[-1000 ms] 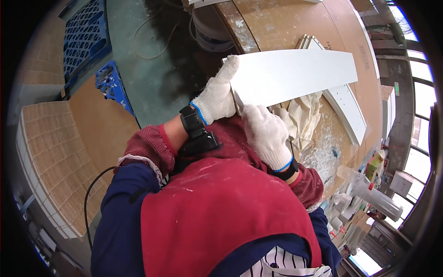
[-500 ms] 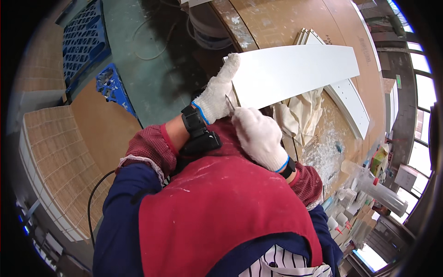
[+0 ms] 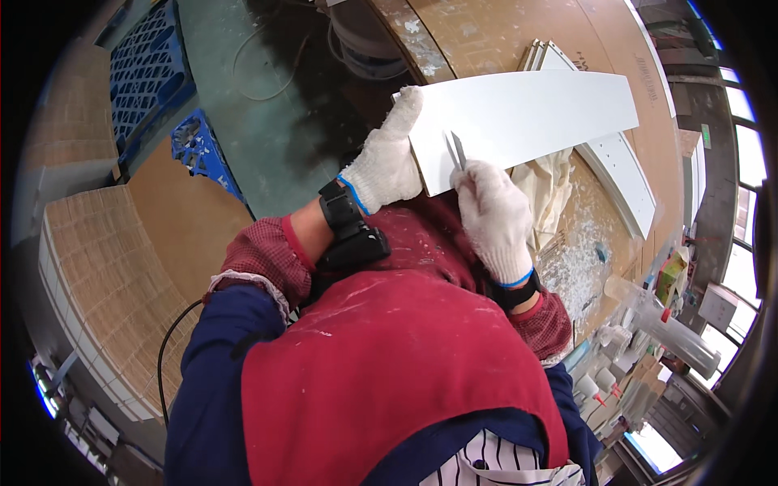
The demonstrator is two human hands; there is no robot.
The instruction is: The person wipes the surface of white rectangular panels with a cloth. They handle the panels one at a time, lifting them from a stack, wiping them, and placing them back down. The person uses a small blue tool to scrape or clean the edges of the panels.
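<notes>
My left hand, in a white knit glove, grips the near left end of a long white panel, with the thumb along its left edge. The panel tapers slightly and reaches out to the right over the table. In my gloved right hand is a thin-bladed knife, its grey blade pointing up over the panel near the held end. The handle is hidden in the closed fingers. Whether the blade touches the surface I cannot tell. Below the panel, beside my right hand, lies a crumpled cream cloth.
More white panels lie stacked on the brown covered table, which is smeared with white residue. Clear tubes and white bottles stand at the right. A bucket, blue pallet and wrapped board stack are leftward.
My right hand has moved right with the knife, from the panel's left edge to over its face. The panel has shifted slightly right and up. My left hand keeps its hold.
</notes>
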